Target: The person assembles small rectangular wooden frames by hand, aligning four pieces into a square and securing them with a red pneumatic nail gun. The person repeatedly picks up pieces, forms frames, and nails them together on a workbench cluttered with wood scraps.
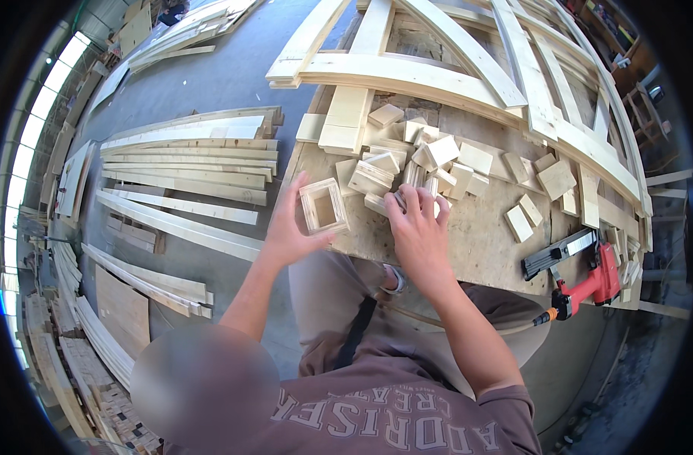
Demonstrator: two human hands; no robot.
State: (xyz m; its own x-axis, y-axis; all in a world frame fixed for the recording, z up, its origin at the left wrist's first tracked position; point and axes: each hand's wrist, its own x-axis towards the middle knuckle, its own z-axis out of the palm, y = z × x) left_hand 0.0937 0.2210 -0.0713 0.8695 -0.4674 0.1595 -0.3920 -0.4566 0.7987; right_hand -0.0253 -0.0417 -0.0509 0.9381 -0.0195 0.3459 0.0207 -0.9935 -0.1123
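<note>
Box (339, 206), square opening upward, left hand (284, 230) alongside

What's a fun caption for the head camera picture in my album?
Left hand curved around a square wooden frame, right hand among wood blocks, red nail gun nearby.

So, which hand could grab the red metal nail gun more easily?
Probably the right hand: it's nearer the nail gun, though busy among small pale wooden blocks. The left hand is farther away, beside the hollow square wooden frame.
</note>
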